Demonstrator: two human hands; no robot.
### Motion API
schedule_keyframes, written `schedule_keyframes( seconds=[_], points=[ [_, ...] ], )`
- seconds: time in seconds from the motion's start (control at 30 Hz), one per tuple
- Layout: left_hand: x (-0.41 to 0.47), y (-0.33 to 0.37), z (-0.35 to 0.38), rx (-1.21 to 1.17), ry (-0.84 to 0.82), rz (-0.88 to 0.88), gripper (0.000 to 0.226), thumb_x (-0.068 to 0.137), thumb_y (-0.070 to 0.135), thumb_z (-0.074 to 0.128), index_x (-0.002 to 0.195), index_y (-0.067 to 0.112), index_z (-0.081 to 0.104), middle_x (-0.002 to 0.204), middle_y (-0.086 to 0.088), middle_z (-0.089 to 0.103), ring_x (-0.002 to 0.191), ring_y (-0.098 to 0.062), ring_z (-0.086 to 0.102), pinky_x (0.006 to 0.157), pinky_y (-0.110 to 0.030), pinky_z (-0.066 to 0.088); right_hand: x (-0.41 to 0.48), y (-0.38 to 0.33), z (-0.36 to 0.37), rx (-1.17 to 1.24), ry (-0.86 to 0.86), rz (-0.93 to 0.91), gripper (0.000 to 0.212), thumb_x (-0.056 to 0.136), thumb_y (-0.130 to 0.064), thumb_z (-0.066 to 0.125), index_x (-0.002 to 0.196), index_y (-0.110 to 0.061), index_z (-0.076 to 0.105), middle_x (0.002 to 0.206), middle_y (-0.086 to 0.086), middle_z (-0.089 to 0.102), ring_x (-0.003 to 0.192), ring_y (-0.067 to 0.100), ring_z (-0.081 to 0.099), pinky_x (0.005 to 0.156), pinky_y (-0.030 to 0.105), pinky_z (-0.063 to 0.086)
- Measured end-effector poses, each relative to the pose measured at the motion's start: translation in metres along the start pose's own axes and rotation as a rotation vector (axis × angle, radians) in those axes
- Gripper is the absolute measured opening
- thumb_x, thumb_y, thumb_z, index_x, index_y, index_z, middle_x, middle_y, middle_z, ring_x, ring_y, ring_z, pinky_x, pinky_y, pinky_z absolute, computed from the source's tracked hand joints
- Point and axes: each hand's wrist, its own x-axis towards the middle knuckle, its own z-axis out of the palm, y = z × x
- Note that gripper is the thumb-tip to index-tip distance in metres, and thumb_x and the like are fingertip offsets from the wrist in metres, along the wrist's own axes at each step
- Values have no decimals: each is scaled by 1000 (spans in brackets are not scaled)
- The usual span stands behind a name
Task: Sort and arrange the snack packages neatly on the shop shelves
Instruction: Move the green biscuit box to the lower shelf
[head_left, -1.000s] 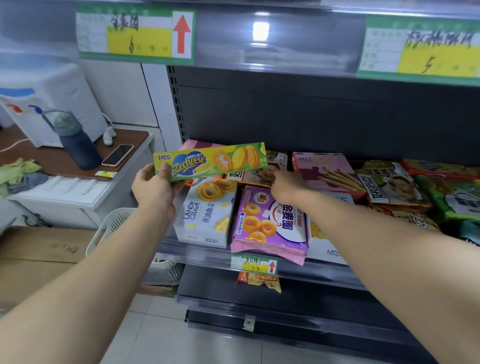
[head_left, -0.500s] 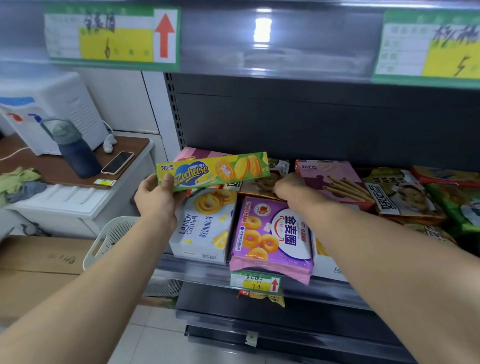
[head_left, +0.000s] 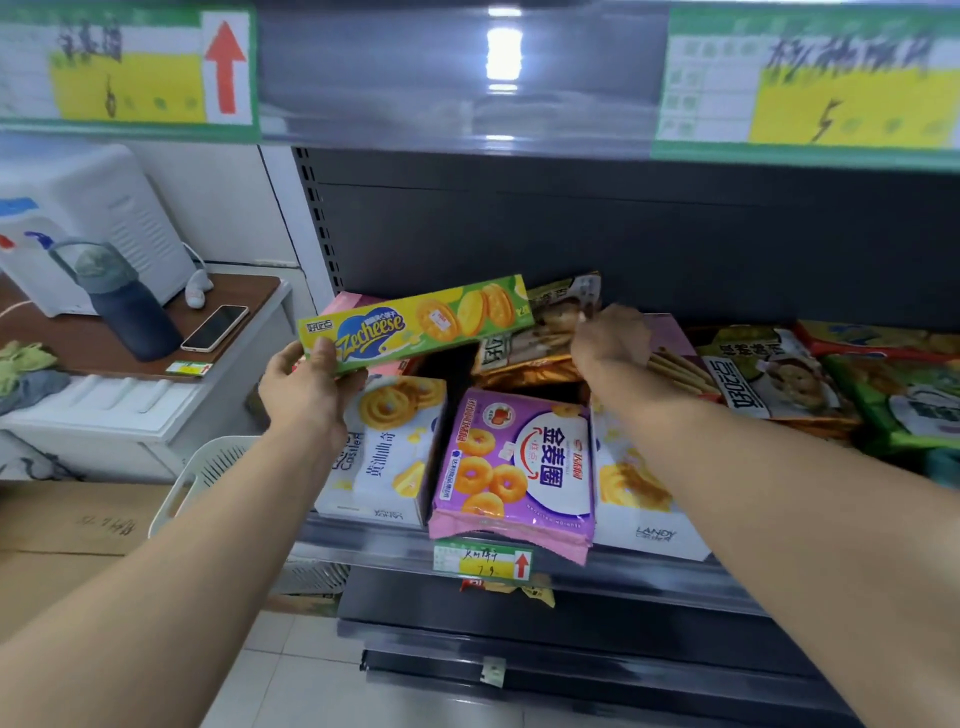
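Grey floor tiles (head_left: 291, 675) lie nearest, under two bare forearms that stretch forward and upward from the lower corners, both nearly straight. Past them runs the grey metal lip of the shelf (head_left: 649, 577), carrying a small green and yellow price tag (head_left: 483, 558). At the shelf front a glossy purple doughnut-biscuit pack (head_left: 514, 462) lies flat. It is soft-edged, and its pink crimped seam overhangs the lip. It sits between the left Landy box (head_left: 395, 457) and the right Landy box (head_left: 644, 499), both of white matte cardboard.

The left hand (head_left: 306, 384) is raised above the left Landy box. Its thumb lies on the front face of the Zecheese box (head_left: 415, 325) and its fingers curl behind the left end, gripping it. That long, slim yellow-green carton hangs in the air, tilted up to the right, in front of the packs at the rear of the shelf.

The right hand (head_left: 613, 343) reaches deeper, its back to the camera. Its fingers hook over the top edge of a crinkled brown-gold foil bag (head_left: 535, 343) and clutch it. The bag is propped on the packs behind the purple one, just left of a pink biscuit-stick box (head_left: 675, 364). More shiny bags (head_left: 779, 379) crowd the shelf to the right.

Behind everything stands the dark, flat back panel (head_left: 571, 234). Off to the left, a dark blue bottle (head_left: 130, 306) and a phone (head_left: 214, 327) sit on a brown table top (head_left: 67, 343).
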Motion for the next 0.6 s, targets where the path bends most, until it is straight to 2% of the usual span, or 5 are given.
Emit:
schedule_keyframes(
  seconds=[0.1,0.2,0.37,0.47,0.6],
  points=[
    [-6,-8,22,3,-45,-18,34,94,10,54,127,4,47,103,-11,58,76,-15,61,69,-36,56,14,32,-24,-125,65,18,35,98,-14,38,125,4,50,131,21,53,120,32,53,86,34,47],
    [-10,-17,44,-28,-105,-57,35,96,9,51,129,3,45,96,-6,60,85,-18,63,71,-37,56,29,63,-49,-85,146,125,32,97,-11,40,124,5,50,129,22,54,119,33,54,87,35,46],
    [-10,-31,70,59,-132,-12,39,95,10,53,132,3,42,113,-11,58,98,-23,61,70,-33,56,37,99,-68,83,276,277,45,91,-14,49,133,-2,42,141,21,40,129,38,38,104,44,32],
    [-9,-38,82,84,-122,-24,37,96,11,52,131,5,43,115,-11,59,95,-22,62,67,-30,55,29,88,-63,39,362,9,44,84,-3,51,128,-6,48,136,19,43,127,36,37,104,43,29],
    [-6,-42,89,116,-120,-55,35,97,12,50,131,7,43,112,-8,59,95,-22,63,73,-32,55,14,51,-37,119,29,-292,32,96,-11,43,125,-6,54,126,17,57,118,31,51,91,30,40]
  ],
)
